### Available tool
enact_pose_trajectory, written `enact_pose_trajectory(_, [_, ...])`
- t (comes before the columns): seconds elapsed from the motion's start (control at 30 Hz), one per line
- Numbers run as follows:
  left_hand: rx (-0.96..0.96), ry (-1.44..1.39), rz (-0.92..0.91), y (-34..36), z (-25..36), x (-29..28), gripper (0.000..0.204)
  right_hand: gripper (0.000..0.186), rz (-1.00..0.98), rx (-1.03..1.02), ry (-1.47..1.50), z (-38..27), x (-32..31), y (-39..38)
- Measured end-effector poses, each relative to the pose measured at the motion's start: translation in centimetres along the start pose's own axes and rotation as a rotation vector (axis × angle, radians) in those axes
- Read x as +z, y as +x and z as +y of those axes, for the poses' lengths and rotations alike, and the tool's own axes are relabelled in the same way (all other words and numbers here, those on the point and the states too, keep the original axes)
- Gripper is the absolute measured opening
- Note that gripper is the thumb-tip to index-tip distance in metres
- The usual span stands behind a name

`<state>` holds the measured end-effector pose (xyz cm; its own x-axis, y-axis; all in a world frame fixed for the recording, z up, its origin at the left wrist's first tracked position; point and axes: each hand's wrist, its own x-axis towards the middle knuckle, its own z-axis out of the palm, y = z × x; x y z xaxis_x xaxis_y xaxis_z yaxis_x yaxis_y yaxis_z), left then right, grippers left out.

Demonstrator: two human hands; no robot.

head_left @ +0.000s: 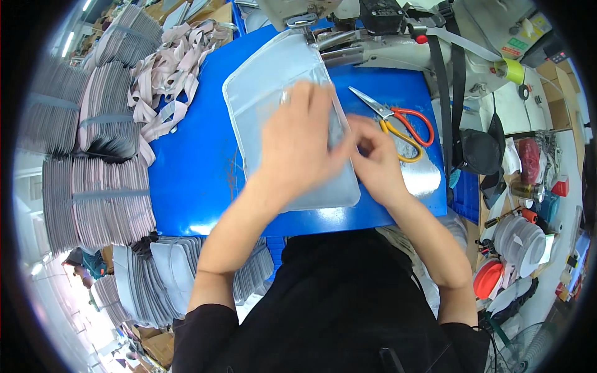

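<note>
A light grey, flat panel with rounded corners and a bound edge lies on the blue tabletop, its far end under the sewing machine head. My left hand is over the panel's middle, its fingers smeared by motion; whether they grip anything is not clear. My right hand is closed at the panel's right edge, thumb and forefinger pinched together there. Just beyond the right hand lie scissors with one red and one yellow handle, blades parted.
Strapped stacks of grey panels stand along the left side. A heap of pale pink strips hangs onto the blue tabletop at the far left. Black straps hang at the right. A cluttered side bench holds reels.
</note>
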<state>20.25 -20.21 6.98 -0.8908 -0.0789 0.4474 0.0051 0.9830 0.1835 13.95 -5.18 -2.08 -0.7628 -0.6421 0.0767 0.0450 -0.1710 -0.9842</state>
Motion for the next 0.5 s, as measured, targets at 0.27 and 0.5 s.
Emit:
enact_pose_trajectory(0.27, [0.345,-0.169,0.198,-7.4,3.0,0.0,0.019,0.027,-0.009,0.37,0.238,-3.4,-0.2,-5.3])
enact_pose_trajectory(0.5, [0.355,-0.113,0.107,-3.8,2.0,-1.9,0.026,0.024,0.022,0.285,0.471,-2.9,1.0,-2.5])
